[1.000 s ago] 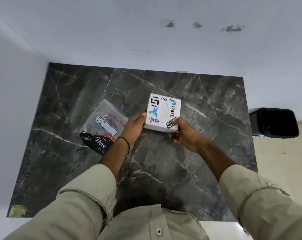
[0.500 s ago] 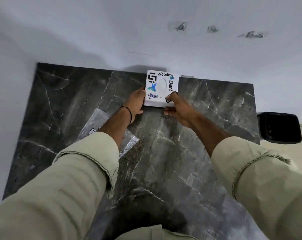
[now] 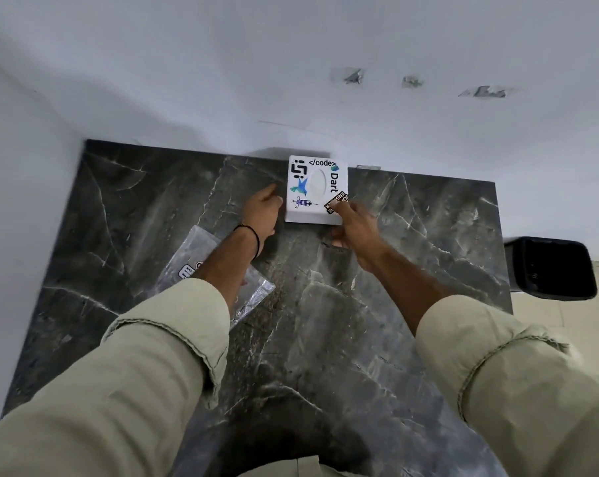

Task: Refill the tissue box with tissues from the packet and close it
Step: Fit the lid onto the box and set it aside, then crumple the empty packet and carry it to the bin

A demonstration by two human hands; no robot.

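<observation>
The white tissue box (image 3: 317,189), covered in stickers and with an oval slot on top, stands closed at the back of the dark marble table (image 3: 360,339), against the wall. My left hand (image 3: 262,210) lies just beside the box's left side with loosely curled fingers and holds nothing. My right hand (image 3: 354,227) pinches the box's near right corner, thumb on the top by the black sticker. The clear plastic tissue packet (image 3: 194,249) lies flat on the table's left half, partly hidden under my left forearm.
A black bin (image 3: 549,270) stands on the floor past the table's right edge. White walls close in the table at the back and on the left.
Both hands carried the box from the table's middle to the back edge by the wall and set it down. My left hand has since come off the box's side.
</observation>
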